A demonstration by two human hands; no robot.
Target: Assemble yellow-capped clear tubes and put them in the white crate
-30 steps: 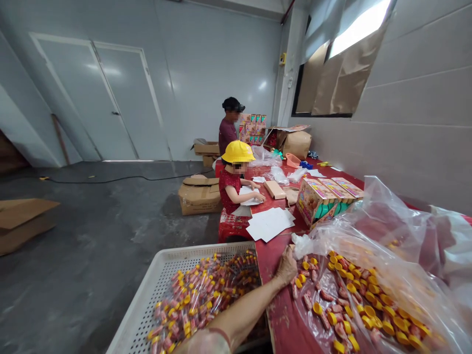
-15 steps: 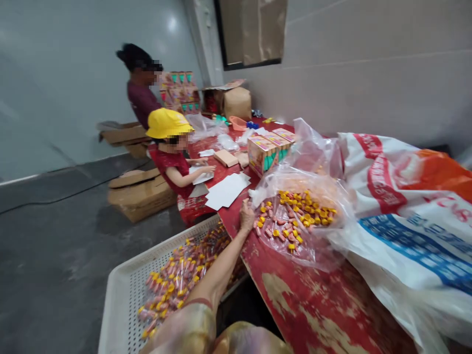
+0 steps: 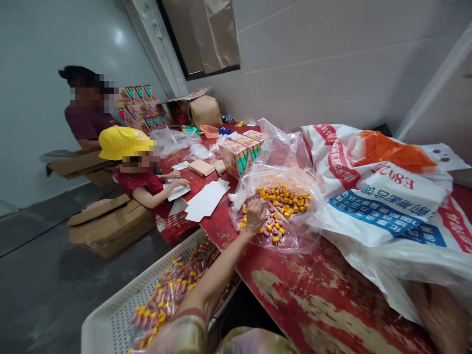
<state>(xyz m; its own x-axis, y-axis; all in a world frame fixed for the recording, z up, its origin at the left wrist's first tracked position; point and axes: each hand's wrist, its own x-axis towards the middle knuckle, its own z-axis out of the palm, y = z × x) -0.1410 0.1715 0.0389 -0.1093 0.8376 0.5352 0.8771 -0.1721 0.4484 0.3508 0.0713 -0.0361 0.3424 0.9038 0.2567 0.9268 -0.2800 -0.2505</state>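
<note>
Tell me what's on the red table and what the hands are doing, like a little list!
left hand: reaching into the clear plastic bag, on the small pieces
right hand: only partly seen at the bottom right, blurred
small pieces: yellow caps and pinkish bits, heaped in the bag
table: red, worn
white tray: beside the table, holds wrapped yellow-capped items
printed sack: big, lying right of the bag
colourful boxes: behind the bag
other people: two, working farther along the table; one wears a yellow hat

Left arm stretched far out, elbow a bit bent. Left hand far from body, back facing up, fingers curled down. Right hand low, near right corner, blurry.
</note>
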